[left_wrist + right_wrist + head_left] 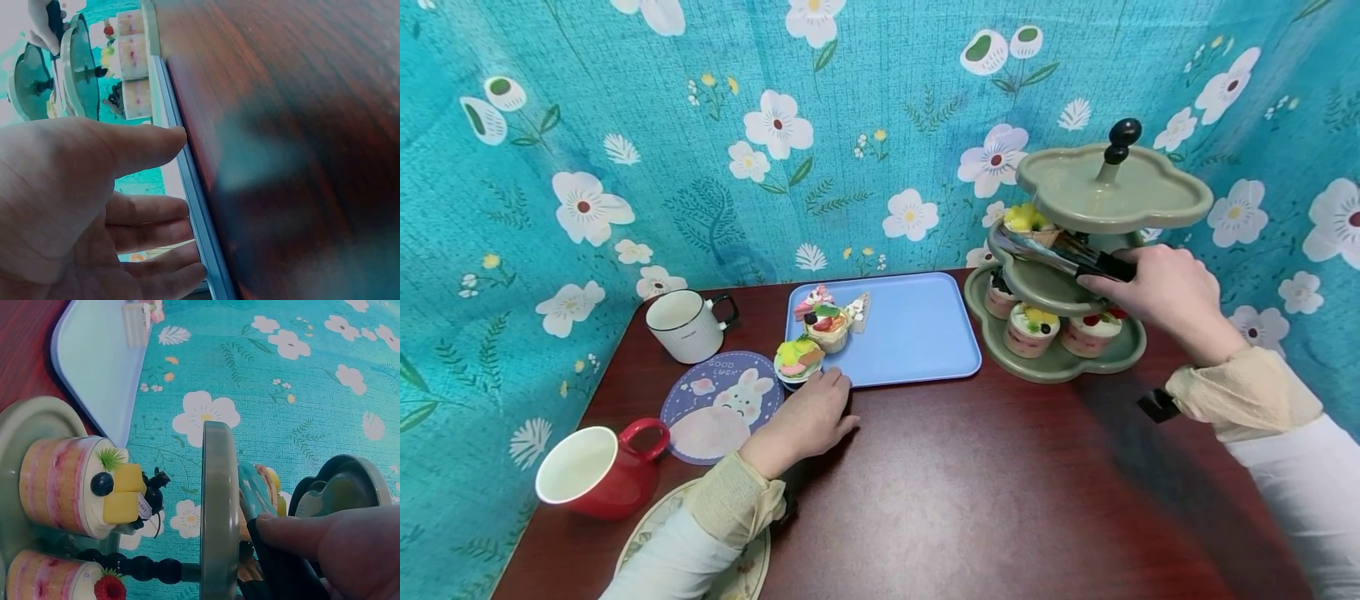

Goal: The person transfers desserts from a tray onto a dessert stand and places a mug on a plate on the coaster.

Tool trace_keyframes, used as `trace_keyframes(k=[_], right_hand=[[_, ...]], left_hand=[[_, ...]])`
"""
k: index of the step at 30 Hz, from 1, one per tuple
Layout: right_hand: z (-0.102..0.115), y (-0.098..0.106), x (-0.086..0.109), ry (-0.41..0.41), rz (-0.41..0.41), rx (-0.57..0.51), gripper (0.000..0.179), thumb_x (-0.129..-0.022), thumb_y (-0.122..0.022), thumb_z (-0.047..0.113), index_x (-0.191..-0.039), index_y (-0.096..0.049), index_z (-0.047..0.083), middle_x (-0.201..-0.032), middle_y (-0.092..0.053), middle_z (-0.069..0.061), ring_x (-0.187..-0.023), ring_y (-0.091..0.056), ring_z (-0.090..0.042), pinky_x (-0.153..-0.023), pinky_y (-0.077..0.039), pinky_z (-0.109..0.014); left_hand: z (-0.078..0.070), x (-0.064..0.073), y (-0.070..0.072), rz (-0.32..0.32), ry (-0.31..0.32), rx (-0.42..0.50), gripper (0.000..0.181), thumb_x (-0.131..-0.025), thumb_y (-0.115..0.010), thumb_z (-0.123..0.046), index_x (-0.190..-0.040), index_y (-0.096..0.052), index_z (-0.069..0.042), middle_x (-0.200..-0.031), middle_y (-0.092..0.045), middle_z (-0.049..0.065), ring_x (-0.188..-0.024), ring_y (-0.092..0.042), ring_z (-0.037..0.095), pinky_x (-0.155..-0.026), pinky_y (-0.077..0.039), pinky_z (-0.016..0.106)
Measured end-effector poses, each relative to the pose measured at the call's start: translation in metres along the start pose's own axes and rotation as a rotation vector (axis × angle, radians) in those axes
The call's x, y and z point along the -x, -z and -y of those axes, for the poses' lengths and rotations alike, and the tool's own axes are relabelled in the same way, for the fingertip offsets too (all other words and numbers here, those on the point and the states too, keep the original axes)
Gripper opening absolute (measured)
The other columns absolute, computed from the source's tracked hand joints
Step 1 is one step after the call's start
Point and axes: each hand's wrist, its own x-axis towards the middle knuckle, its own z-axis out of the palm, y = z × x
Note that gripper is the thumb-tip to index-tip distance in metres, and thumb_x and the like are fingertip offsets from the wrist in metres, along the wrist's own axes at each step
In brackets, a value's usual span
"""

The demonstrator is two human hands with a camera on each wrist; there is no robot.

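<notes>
One pair of tongs (1060, 257) gripped in right hand (1165, 292), long axis level, tips pointing left into stand's (1112, 200) middle tier, left hand (808, 421) flat, fingers relaxed, beside blue tray (910, 333).

"GOOD LUCK" arcs in pale letters across the top of the round purple rabbit coaster (721, 406), lying near the left of the dark wooden table. The white mug (684, 326) just beyond it carries a short line of dark print, too small to read. A small tag (143, 505) on a cake on the tiered stand bears lettering that cannot be made out.
</notes>
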Motion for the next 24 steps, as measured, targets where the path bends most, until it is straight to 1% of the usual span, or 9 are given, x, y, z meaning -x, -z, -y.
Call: trace_keyframes(k=[2,5,9,13,15,20,24], right_hand=[[0.000,0.000,0.002,0.000,0.001,-0.002,0.078,-0.084,-0.061,0.069,-0.121,-0.065,0.001,-0.086,-0.067,-0.026,-0.070,-0.057,-0.037,-0.045,-0.035,-0.039],[0.000,0.001,0.005,-0.003,-0.002,0.001,0.075,-0.083,-0.061,0.071,-0.111,-0.067,0.002,-0.076,-0.064,-0.020,-0.066,-0.053,-0.034,-0.045,-0.033,-0.039],[0.000,0.001,0.009,0.007,-0.014,0.006,0.073,-0.082,-0.061,0.072,-0.102,-0.067,0.002,-0.070,-0.060,-0.016,-0.063,-0.051,-0.032,-0.045,-0.032,-0.038],[-0.002,0.002,0.015,0.010,-0.020,0.002,0.071,-0.081,-0.061,0.073,-0.097,-0.066,0.003,-0.065,-0.057,-0.012,-0.061,-0.050,-0.029,-0.045,-0.032,-0.038],[-0.003,0.003,0.017,0.006,-0.013,-0.002,0.072,-0.080,-0.061,0.073,-0.099,-0.067,0.004,-0.064,-0.056,-0.011,-0.061,-0.049,-0.029,-0.045,-0.032,-0.038],[-0.007,0.005,0.022,-0.008,0.004,-0.004,0.079,-0.079,-0.062,0.075,-0.112,-0.067,0.003,-0.065,-0.059,-0.010,-0.064,-0.050,-0.029,-0.046,-0.032,-0.037],[-0.008,0.007,0.025,-0.010,-0.003,-0.004,0.077,-0.079,-0.063,0.074,-0.111,-0.067,0.005,-0.063,-0.057,-0.009,-0.064,-0.050,-0.028,-0.046,-0.032,-0.037]], left_hand=[[0.000,0.000,0.000,-0.002,0.000,0.003,0.037,-0.091,-0.070,-0.030,-0.106,-0.061,0.003,-0.098,-0.059,0.014,-0.096,-0.058,0.031,-0.091,-0.048,0.045],[0.000,0.000,-0.001,-0.007,0.000,0.000,0.037,-0.091,-0.071,-0.030,-0.105,-0.061,0.003,-0.097,-0.059,0.014,-0.095,-0.058,0.031,-0.090,-0.048,0.044],[0.000,0.001,-0.001,-0.016,-0.004,-0.003,0.036,-0.091,-0.071,-0.029,-0.103,-0.061,0.003,-0.096,-0.059,0.014,-0.093,-0.058,0.032,-0.090,-0.048,0.044],[0.000,0.001,-0.001,-0.012,-0.001,-0.002,0.036,-0.091,-0.071,-0.029,-0.103,-0.061,0.003,-0.096,-0.059,0.014,-0.093,-0.058,0.031,-0.090,-0.048,0.044],[-0.001,0.000,-0.001,-0.010,0.002,0.000,0.036,-0.091,-0.071,-0.029,-0.104,-0.061,0.003,-0.096,-0.059,0.014,-0.093,-0.058,0.031,-0.090,-0.048,0.044],[-0.001,0.000,0.000,-0.008,0.003,0.002,0.036,-0.091,-0.071,-0.029,-0.103,-0.061,0.003,-0.095,-0.059,0.014,-0.093,-0.058,0.032,-0.090,-0.048,0.044],[-0.001,0.000,0.000,-0.008,0.003,0.002,0.036,-0.091,-0.071,-0.029,-0.103,-0.061,0.003,-0.095,-0.058,0.014,-0.093,-0.057,0.031,-0.089,-0.048,0.044]])
